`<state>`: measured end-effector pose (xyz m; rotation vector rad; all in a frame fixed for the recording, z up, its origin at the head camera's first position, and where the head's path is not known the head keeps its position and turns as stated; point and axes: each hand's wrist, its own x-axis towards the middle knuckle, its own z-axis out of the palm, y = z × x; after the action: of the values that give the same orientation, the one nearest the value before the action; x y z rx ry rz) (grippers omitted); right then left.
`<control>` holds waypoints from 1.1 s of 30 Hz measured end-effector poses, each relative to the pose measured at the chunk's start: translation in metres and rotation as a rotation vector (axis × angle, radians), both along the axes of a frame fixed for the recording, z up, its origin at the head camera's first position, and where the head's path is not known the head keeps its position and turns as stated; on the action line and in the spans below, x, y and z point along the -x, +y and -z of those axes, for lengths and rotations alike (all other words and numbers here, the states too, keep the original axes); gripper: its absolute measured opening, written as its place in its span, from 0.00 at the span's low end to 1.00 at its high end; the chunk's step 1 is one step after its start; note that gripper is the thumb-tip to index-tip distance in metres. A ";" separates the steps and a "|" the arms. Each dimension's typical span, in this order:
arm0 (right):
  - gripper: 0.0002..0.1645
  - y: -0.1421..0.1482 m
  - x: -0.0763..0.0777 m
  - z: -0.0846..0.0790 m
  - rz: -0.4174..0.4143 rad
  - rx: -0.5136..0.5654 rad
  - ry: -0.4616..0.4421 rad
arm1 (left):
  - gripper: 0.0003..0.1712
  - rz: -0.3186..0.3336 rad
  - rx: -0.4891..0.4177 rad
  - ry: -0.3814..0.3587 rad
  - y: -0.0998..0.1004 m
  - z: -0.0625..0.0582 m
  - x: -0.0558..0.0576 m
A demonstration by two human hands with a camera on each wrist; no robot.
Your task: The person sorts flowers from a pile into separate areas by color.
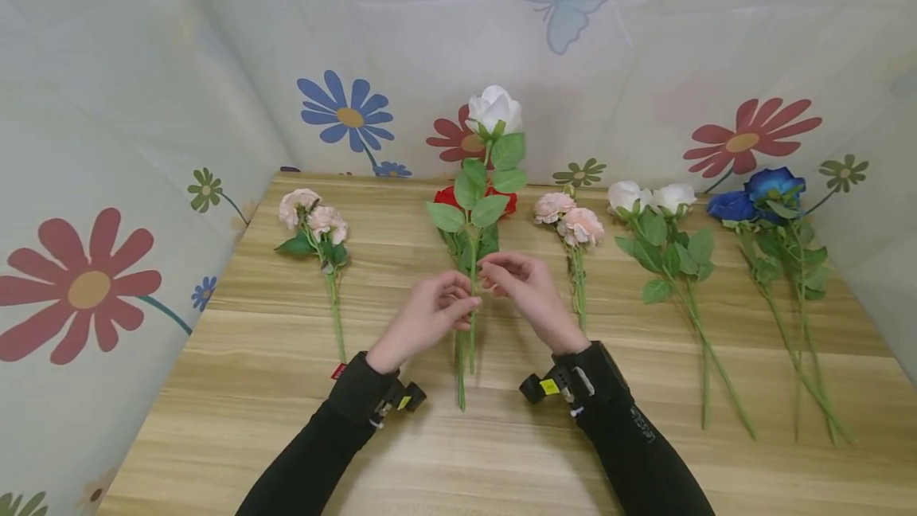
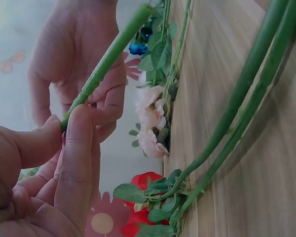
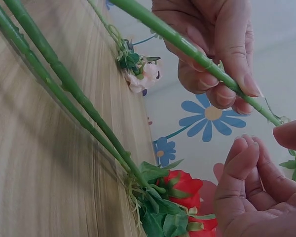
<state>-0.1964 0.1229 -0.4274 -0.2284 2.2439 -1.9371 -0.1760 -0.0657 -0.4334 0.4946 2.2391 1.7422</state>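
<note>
My left hand (image 1: 426, 310) pinches the green stem (image 2: 106, 61) of a white rose (image 1: 494, 108) between thumb and fingers. The rose stands upright, with its bloom high and its leaves just above the hands. Close beside the stem, on its other side, is my right hand (image 1: 528, 293), fingers loosely bent. In the right wrist view a gap shows between its thumb (image 3: 292, 136) and fingers, with the thumb right at the stem. Behind the held rose, red roses (image 3: 183, 188) lie on the table, partly hidden by its leaves in the head view.
On the wooden table (image 1: 272, 428), pale pink flowers (image 1: 327, 223) lie at the left and more pink flowers (image 1: 579, 225) right of the hands. Further right are white roses (image 1: 629, 196) and blue roses (image 1: 776, 185). A flower-printed cloth (image 1: 430, 22) hangs behind.
</note>
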 end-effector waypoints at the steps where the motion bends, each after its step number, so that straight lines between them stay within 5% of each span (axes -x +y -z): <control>1: 0.20 0.000 0.000 -0.001 -0.001 0.005 -0.004 | 0.08 0.000 0.001 0.006 0.002 0.000 0.000; 33: 0.15 -0.003 -0.003 -0.001 0.025 0.054 0.075 | 0.08 0.009 0.075 0.033 0.011 0.010 -0.002</control>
<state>-0.1936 0.1195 -0.4263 -0.2854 2.2530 -2.0359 -0.1744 -0.0547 -0.4431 0.5202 2.3117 1.6499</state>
